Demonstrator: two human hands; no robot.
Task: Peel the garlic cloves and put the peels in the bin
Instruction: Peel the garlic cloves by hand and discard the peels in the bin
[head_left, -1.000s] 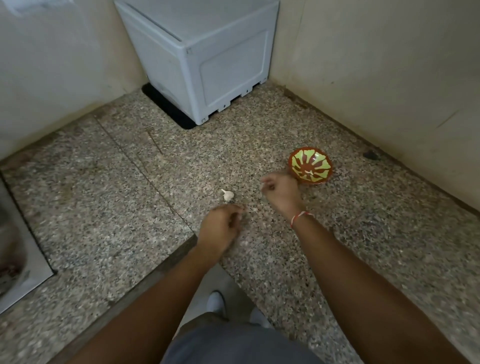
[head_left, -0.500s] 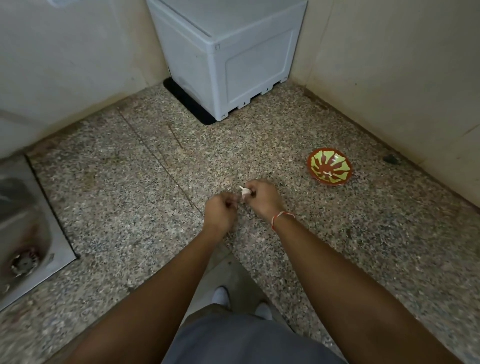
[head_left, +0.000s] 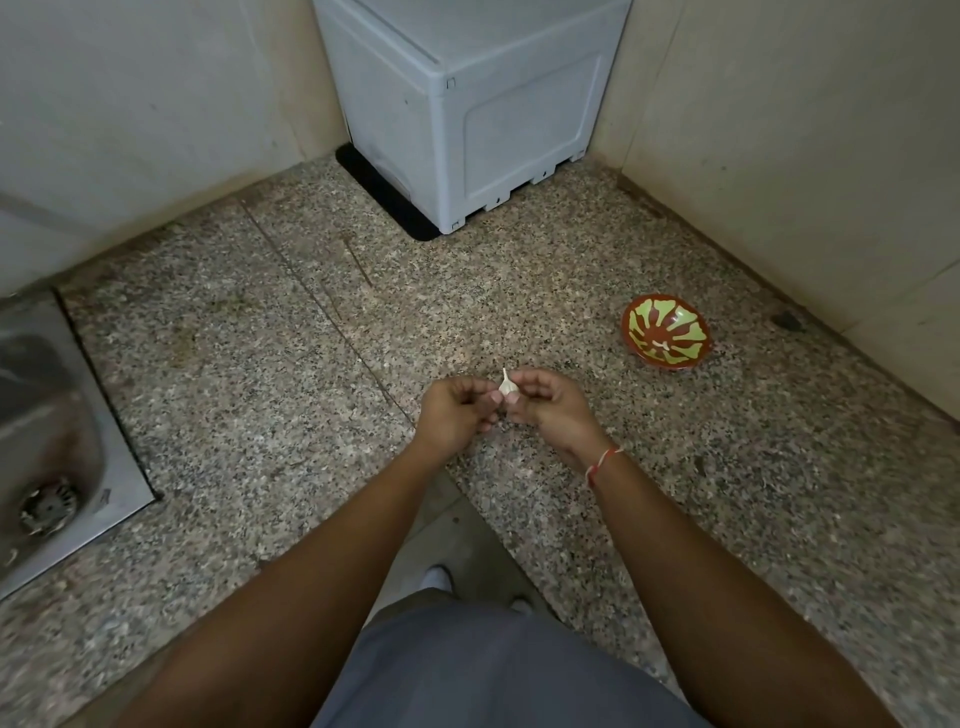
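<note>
Speckled granite countertop (head_left: 260, 374) fills the view, set into a corner between pale walls, with a steel sink (head_left: 47, 426) let into it on the left. Nearest the person, both hands meet just above the stone: the left hand (head_left: 457, 413) and the right hand (head_left: 550, 410), a red-and-white thread at its wrist, pinch one garlic clove (head_left: 506, 385) between their curled fingertips, its pointed tip standing up. Its papery skin looks whole, so peeling of this clove seems only about to start. Farther off to the right, well apart from the hands, stands a small red and green bowl (head_left: 666, 339); a pale scrap lies in it, too small to tell whether peeled clove or skin. Farthest back in the corner sits a grey plastic box (head_left: 467, 104). No bin shows, and no loose peels are seen on the stone, so most of the job appears left.
</note>
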